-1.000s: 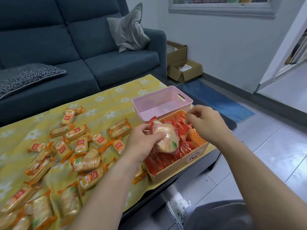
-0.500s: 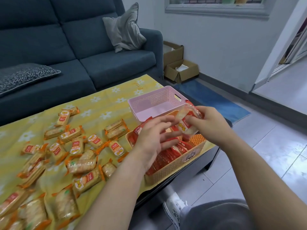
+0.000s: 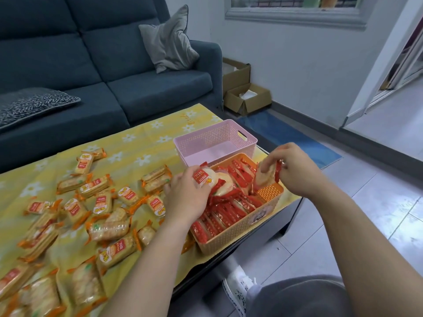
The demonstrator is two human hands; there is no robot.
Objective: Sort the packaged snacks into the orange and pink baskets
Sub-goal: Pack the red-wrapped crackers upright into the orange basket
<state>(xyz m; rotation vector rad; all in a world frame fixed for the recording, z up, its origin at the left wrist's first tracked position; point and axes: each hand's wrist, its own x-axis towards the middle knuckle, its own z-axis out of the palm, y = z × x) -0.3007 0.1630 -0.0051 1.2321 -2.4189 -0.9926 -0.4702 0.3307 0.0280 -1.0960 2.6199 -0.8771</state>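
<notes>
The left hand (image 3: 186, 197) curls its grip round a glossy, round red-wrapped snack (image 3: 206, 178), and the right hand (image 3: 295, 172) pinches a second red pack (image 3: 265, 177) by its crinkled edge, both just above the orange basket (image 3: 229, 240). That perforated plastic basket is crammed with rows of red packs (image 3: 229, 211), so its share looks nearly done. Behind it the pink basket (image 3: 215, 138), of the same lattice plastic, shows a bare floor. Left of it many orange-wrapped snacks (image 3: 96, 186) lie scattered on the yellow flowered cloth (image 3: 137, 143), seemingly all left to sort.

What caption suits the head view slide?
Left hand holds a round snack, right hand a second snack, over the orange basket; pink basket behind, orange-wrapped snacks strewn on yellow cloth.
</notes>
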